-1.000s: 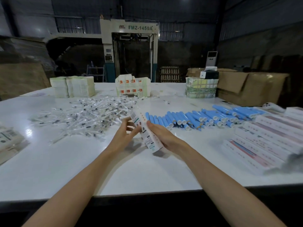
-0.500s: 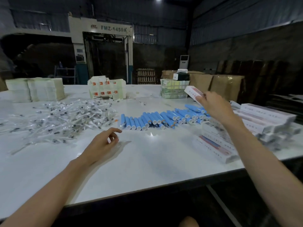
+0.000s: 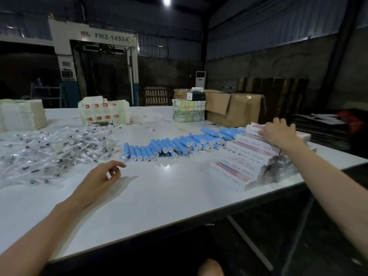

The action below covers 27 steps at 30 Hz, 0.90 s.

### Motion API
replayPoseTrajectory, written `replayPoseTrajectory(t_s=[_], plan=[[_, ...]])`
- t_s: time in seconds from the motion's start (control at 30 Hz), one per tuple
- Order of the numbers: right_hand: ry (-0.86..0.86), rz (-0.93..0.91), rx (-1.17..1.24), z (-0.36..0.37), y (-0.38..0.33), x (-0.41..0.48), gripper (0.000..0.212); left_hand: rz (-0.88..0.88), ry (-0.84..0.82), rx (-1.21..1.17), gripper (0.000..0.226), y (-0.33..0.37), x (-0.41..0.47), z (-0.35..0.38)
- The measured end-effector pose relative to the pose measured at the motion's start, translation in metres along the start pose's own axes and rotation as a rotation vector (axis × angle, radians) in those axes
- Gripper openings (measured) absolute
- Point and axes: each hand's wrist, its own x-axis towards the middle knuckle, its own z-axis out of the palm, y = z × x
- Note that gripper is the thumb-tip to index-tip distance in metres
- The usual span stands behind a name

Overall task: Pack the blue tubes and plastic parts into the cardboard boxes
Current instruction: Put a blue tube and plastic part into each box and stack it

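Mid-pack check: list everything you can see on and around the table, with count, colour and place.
tubes: dozens, blue with white caps, a row across mid-table
plastic parts: a heap, clear, table left
boxes: a stepped stack, white and pink, table right
pale stack: one, pale green, far left
marked stack: one, white with orange marks, far side
bundle: one, green and yellow, far side
dark box: one, dark, on the bundle
cartons: several, brown, beyond the far right corner
machine: one, cream, behind the table
table: one, white
left hand: empty, loosely curled, beside the parts
right hand: on the top of the boxes, grip unclear
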Motion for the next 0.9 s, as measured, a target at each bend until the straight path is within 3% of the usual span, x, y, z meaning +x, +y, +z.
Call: replayPoseTrajectory(t_s=[0.17,0.27,0.4,0.67,0.8,0.9], plan=[[-0.001,0.004,-0.010,0.009,-0.001,0.001,0.046,0.000,0.004,0.007,0.029,-0.004,-0.002,-0.001],[0.191,-0.067,-0.055,0.009,-0.016,0.000,0.038,0.008,-0.004,0.007,0.028,-0.002,-0.003,-0.001],[0.366,-0.225,0.158,0.001,-0.073,-0.012,0.020,-0.024,0.008,0.063,0.015,0.005,-0.007,-0.002],[0.248,-0.404,0.674,-0.017,-0.240,-0.059,0.036,-0.089,0.067,0.281,0.011,0.029,-0.013,-0.009],[0.159,-0.528,0.898,-0.015,-0.320,-0.099,0.045,-0.126,0.057,0.334,0.053,0.041,-0.016,-0.012],[0.109,-0.599,1.037,-0.009,-0.370,-0.132,0.049,-0.136,0.074,0.392,0.034,0.042,-0.015,-0.013]])
